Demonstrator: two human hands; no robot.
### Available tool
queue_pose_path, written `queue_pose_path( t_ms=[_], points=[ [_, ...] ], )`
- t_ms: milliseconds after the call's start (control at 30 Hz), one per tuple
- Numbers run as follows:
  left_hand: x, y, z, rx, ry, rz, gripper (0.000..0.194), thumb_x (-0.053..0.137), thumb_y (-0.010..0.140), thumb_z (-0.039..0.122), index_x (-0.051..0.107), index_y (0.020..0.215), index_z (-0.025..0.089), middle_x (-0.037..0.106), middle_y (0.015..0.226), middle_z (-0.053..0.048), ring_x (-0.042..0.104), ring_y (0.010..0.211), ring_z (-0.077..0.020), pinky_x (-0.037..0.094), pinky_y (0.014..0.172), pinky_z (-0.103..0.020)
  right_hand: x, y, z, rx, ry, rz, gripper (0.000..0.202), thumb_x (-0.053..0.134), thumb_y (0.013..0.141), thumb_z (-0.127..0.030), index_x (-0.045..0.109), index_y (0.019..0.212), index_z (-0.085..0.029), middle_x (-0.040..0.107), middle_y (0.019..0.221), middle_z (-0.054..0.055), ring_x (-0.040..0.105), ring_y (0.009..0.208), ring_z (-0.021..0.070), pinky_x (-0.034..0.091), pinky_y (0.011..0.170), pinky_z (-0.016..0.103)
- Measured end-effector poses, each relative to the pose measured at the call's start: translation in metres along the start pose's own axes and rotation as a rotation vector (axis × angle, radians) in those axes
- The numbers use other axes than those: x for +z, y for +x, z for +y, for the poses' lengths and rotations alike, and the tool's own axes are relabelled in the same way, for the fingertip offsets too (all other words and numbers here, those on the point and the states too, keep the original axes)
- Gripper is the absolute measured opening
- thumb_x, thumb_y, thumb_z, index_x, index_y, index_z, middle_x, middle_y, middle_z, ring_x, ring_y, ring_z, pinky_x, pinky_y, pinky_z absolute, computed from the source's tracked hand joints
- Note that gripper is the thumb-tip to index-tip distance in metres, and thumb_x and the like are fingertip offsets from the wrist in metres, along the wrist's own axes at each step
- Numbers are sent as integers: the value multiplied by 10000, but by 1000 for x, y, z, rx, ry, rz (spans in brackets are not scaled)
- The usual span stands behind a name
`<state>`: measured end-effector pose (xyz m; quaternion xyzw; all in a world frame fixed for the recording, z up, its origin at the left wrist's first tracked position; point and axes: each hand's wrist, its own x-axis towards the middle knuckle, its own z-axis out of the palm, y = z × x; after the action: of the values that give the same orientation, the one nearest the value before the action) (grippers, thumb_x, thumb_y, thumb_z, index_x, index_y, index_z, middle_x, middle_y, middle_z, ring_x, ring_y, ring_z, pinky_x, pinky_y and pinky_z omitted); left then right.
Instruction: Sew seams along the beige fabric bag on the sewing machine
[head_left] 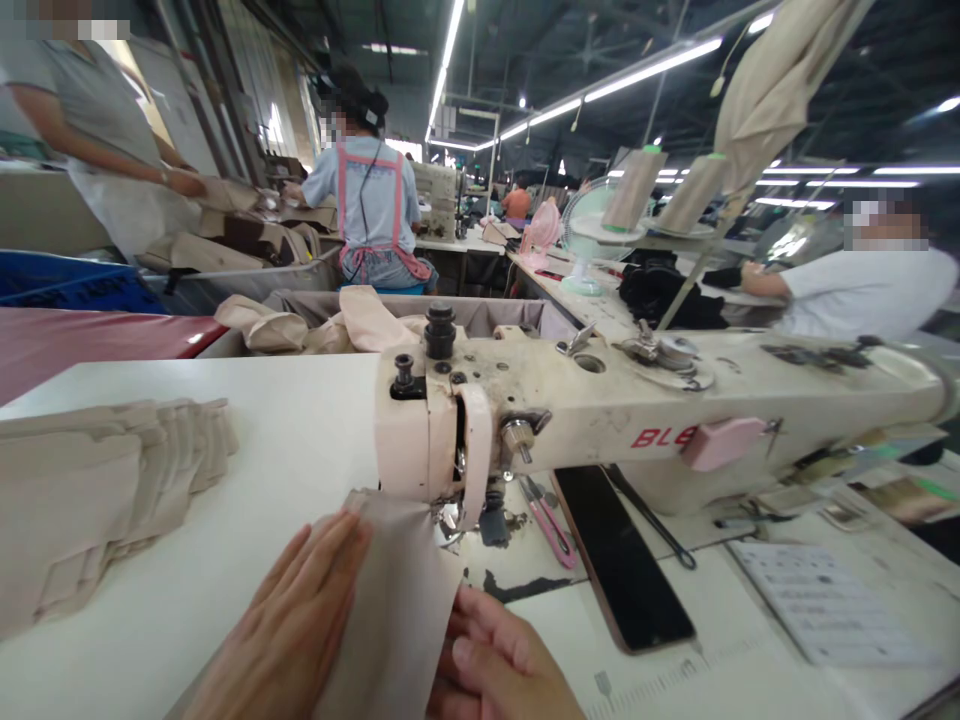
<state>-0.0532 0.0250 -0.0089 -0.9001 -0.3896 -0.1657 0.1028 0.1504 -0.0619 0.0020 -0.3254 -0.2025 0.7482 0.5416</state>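
Beige strip (397,600) lies on the tabletop (300,440), leading edge just under the sewing machine (600,410) head at the needle. Left hand (289,625) flat, fingers spread, pressing the strip just before the machine. Right hand (499,660) pinches its right edge. Seam looks barely begun; most of the strip remains unfed. Stacked pieces (90,500) sit left of the machine.

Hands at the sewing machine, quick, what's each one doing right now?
Left hand: open, fingers flat on the beige fabric piece.
Right hand: fingers curled at the fabric's right edge; whether it grips the fabric cannot be told.
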Motion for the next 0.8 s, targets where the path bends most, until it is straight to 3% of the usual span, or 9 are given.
queue_pose_path(
  t_ms=[100,200,267,400,533,633,800],
  points=[
    [0,-9,-8,-15,-214,-18,614,396,857,122,464,1431,325,449,1519,-34,518,1315,-287,510,1032,-452,1,3,-8,7,18,70,505,823,709,-461,687,1119,-199,744,1103,99,719,988,241,559,857,414],
    [-3,-15,-20,-246,-210,-23,508,384,901,225,540,1384,248,563,1384,-129,585,1199,-357,539,947,-530,5,7,-13,47,-20,94,512,824,698,-475,694,1100,-185,774,979,79,735,931,236,578,797,394],
    [-5,-14,-26,-334,-155,-104,484,360,946,314,558,1371,195,643,1200,-167,638,1042,-351,547,889,-541,8,10,-13,53,-55,106,530,827,679,-502,696,1081,-182,777,949,70,741,903,241,585,768,393],
    [-14,-7,-28,-314,-110,-277,497,307,925,185,560,1353,200,637,1129,-159,644,954,-306,562,828,-466,9,15,-11,34,-162,145,527,798,677,-518,682,1058,-174,773,919,69,750,831,262,594,726,434],
    [-20,-2,-25,-307,-113,-322,560,318,835,80,569,1314,228,628,1134,-137,640,994,-288,563,829,-431,9,18,-9,-1,-198,182,429,771,678,-478,679,960,-169,758,797,46,747,758,256,594,727,446],
    [-17,-4,-31,-294,-153,-315,480,322,907,163,556,1317,249,630,1125,-123,636,1016,-286,552,867,-446,9,21,-8,-39,-208,217,376,764,660,-445,666,888,-163,742,734,38,739,729,247,594,714,428],
    [-5,-15,-59,-267,-251,-240,401,390,957,364,497,1340,314,637,1157,-63,625,1059,-289,522,944,-471,9,26,-7,-70,-249,297,340,706,641,-458,616,795,-168,711,660,37,706,613,221,589,630,395]
  ],
)
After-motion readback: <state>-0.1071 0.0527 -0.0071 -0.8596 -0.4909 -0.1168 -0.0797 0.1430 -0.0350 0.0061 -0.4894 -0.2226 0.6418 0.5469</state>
